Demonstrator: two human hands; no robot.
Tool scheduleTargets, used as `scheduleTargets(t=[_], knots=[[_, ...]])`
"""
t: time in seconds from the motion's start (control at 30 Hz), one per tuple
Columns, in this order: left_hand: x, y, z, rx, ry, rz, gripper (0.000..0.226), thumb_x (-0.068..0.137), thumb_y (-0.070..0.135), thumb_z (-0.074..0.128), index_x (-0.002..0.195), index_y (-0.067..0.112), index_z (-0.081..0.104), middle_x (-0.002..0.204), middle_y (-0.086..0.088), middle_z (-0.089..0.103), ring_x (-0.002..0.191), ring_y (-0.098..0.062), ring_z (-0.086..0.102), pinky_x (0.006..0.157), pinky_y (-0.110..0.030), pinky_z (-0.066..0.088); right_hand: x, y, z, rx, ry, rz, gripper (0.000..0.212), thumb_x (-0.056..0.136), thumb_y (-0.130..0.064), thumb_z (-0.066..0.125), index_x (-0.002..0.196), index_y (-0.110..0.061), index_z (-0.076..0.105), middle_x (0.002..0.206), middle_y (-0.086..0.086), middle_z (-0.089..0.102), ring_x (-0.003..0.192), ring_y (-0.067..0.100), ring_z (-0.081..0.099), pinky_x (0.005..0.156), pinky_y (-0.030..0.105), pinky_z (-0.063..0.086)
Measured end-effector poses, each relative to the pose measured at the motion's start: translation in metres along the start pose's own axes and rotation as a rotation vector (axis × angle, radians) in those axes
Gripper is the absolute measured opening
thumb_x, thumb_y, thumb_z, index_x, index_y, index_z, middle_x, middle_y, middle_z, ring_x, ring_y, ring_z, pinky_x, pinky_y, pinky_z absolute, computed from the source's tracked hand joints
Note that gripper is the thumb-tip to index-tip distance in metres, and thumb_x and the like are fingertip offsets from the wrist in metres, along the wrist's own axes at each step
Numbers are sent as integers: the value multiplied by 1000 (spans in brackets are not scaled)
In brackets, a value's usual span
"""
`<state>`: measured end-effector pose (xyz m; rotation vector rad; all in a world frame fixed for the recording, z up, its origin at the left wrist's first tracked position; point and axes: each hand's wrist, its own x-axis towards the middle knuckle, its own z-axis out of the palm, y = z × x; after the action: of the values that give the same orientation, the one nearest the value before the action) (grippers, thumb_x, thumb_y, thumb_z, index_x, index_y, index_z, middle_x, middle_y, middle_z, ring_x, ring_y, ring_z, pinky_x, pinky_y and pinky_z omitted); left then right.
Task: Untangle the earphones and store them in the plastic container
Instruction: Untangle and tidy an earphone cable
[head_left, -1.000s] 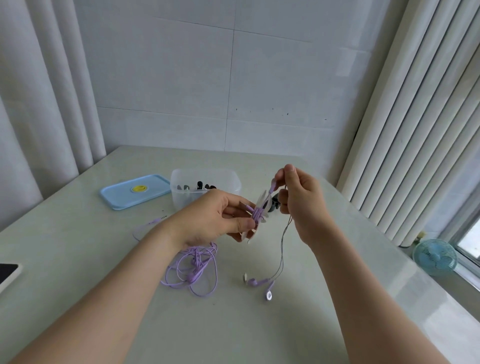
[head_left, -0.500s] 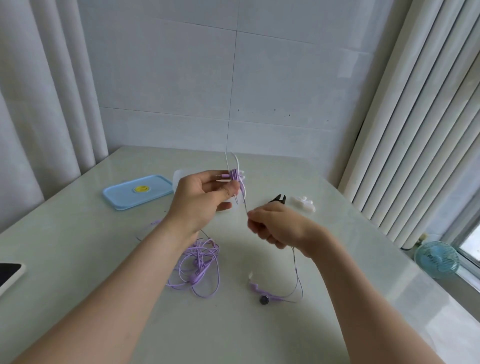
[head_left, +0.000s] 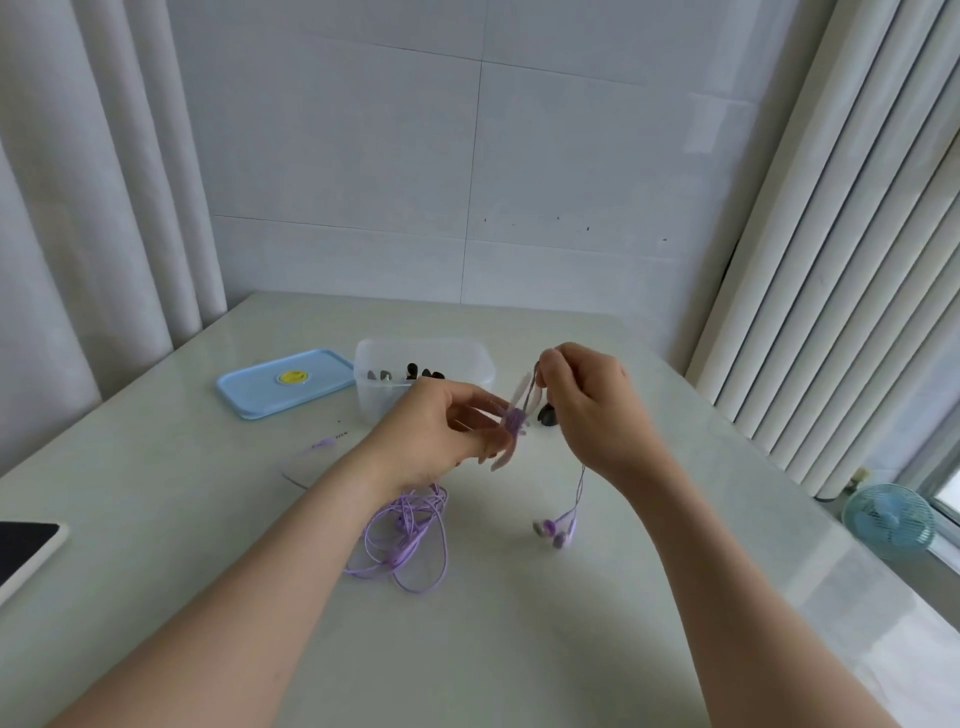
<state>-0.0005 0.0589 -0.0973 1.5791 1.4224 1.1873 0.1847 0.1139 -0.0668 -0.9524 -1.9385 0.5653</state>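
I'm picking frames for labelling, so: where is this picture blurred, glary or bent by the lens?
Head view: motion blur smears the pale winder and purple cord between the left hand and right hand; the dangling earbuds are soft; the wide lens bows the blinds at right; window light leaves a sheen on the table.

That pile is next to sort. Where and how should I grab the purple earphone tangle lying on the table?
Pinch the purple earphone tangle at its dense middle, coming straight down: strands bunch there, while the outer loops lie flat and loose on the table and would likely drag.
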Motion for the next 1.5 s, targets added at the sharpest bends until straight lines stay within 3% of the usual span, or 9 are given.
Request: scheduleTargets(t=[0.13, 0.27, 0.43, 0.57, 0.77, 1.03, 1.17, 1.3, 1.5], knots=[[-1, 3, 5, -38, -70, 30, 23, 92, 7, 79, 111, 19, 80, 95, -2, 81, 84, -9, 72, 72, -23, 56, 3, 15, 1, -155, 138, 48, 38, 105, -26, 49, 80, 0, 59, 70, 10, 66, 71, 31, 59, 65, 45, 48], [-4, 7, 3, -283, -77, 28, 28, 90, 3, 78, 117, 11, 78, 105, -15, 80, 93, -17, 75, 83, -32, 63, 4, 21, -3, -126, 88, 129, 38, 106, -24, 55, 68, -20, 60, 51, -22, 56, 51, 3, 52, 49, 17, 32], [-4, 13, 2, -443, 41, 60, 29, 90, 4, 78, 119, 9, 77, 108, -14, 80, 99, -26, 77, 84, -38, 65, -2, 17, 6, -98, -220, 97, 45, 108, -18, 47, 63, -24, 47, 51, -14, 39, 49, 7, 32, 50, 21, 28], [-2, 14, 0, -423, 215, 27, 23, 90, 15, 81, 113, 15, 80, 97, -10, 82, 90, -20, 78, 68, -27, 61, -6, 10, 5, -2, -385, 110, 41, 106, -20, 47, 71, -29, 67, 64, -7, 50, 57, 13, 42, 54, 27, 36], [6, 4, -3, -491, 429, -37, 25, 86, 16, 87, 109, 11, 80, 84, -6, 79, 75, -16, 73, 76, -34, 65, -13, -9, 8, 171, -632, 144, 29, 104, -13, 53, 92, -15, 79, 66, 2, 42, 57, 19, 34, 50, 27, 30], [3, 0, -1, -424, 189, -60, 21, 89, 9, 81, 110, 8, 79, 86, -10, 77, 78, -17, 70, 72, -30, 64, -6, -13, -2, 423, -155, 155, 32, 101, -3, 48, 78, -7, 69, 53, -6, 37, 47, 13, 28, 48, 25, 25], [2, 0, 1, -264, 53, -37, 20, 91, 7, 80, 111, 10, 81, 104, -22, 77, 87, -20, 72, 79, -35, 65, -3, -2, -1, 206, 69, 93, 31, 96, -18, 53, 71, -5, 66, 55, 6, 44, 52, 20, 38, 50, 35, 34], [-1, 3, 2, -120, -70, -7, 19, 94, 5, 77, 109, 15, 82, 99, -7, 81, 90, -12, 72, 81, -33, 65, 3, 10, -4, -25, 271, 73, 40, 96, -26, 64, 65, -2, 58, 47, -4, 46, 46, 10, 38, 48, 27, 34], [-2, 9, 5, -162, -152, 49, 18, 95, 8, 76, 112, 13, 80, 106, -5, 80, 96, -14, 72, 90, -39, 64, 7, 26, -5, 94, 164, 251, 38, 103, -37, 64, 81, -7, 69, 45, -14, 42, 41, 3, 44, 57, 29, 37]])
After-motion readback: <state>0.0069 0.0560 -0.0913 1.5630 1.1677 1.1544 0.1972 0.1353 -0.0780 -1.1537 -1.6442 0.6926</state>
